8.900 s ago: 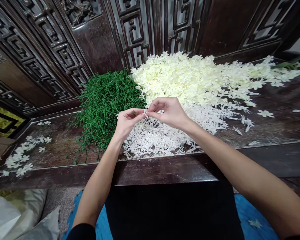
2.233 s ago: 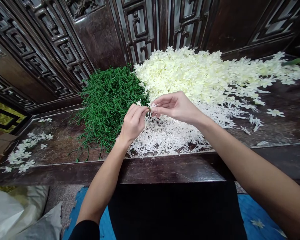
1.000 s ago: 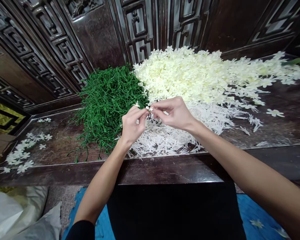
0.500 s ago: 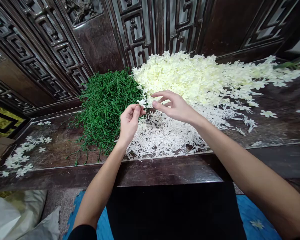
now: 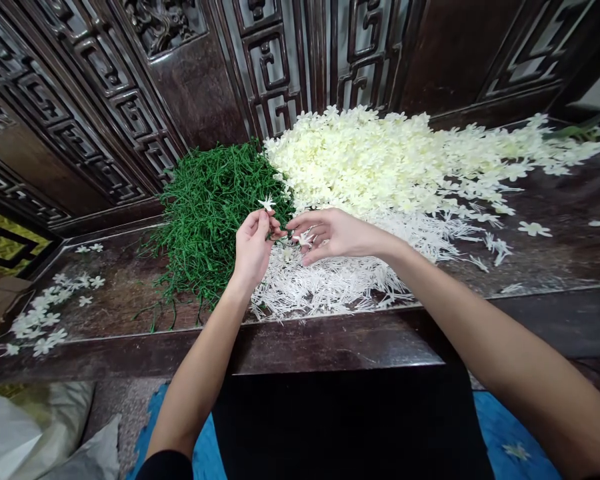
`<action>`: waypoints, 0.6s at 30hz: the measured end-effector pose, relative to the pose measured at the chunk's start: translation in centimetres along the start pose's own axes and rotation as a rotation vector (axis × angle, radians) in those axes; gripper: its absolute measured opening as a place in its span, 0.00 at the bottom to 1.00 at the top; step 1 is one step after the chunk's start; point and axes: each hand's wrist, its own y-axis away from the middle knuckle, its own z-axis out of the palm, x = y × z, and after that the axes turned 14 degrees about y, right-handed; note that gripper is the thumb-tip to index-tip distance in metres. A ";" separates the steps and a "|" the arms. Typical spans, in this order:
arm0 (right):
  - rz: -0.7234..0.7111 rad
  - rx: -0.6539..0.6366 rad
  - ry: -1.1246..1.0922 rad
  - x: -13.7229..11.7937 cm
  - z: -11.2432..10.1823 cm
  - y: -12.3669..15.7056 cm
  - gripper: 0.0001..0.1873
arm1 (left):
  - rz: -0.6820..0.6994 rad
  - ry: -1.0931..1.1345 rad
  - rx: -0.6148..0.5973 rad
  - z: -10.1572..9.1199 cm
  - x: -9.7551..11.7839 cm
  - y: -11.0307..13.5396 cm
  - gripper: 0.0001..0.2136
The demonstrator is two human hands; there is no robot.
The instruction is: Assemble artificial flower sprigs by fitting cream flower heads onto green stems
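My left hand (image 5: 254,243) is closed in a pinch on a green artificial flower stem, over the front of a pile of green plastic stems (image 5: 215,207). A small white flower (image 5: 267,202) stands up from its fingertips. My right hand (image 5: 333,233) is close beside it, thumb and fingers apart and curved around another white flower (image 5: 305,238). That flower seems to sit on a branch of the stem in my left hand; its join is partly hidden. Under my right hand lies a pile of thin white stamen pieces (image 5: 325,287).
A large heap of cream-white flower heads (image 5: 370,157) spreads behind and to the right. Several finished-looking white flowers (image 5: 43,313) lie at the left end of the dark wooden bench (image 5: 115,287). A carved wooden lattice (image 5: 280,60) rises behind. Pale sacks (image 5: 55,433) are on the floor.
My right hand has come down and its fingers now curve around a white flower. My left hand has turned slightly, so its flower points upward.
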 end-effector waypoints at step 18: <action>0.000 0.317 -0.150 -0.2 -0.8 0.1 0.25 | 0.064 -0.424 -0.239 1.2 2.0 1.4 0.13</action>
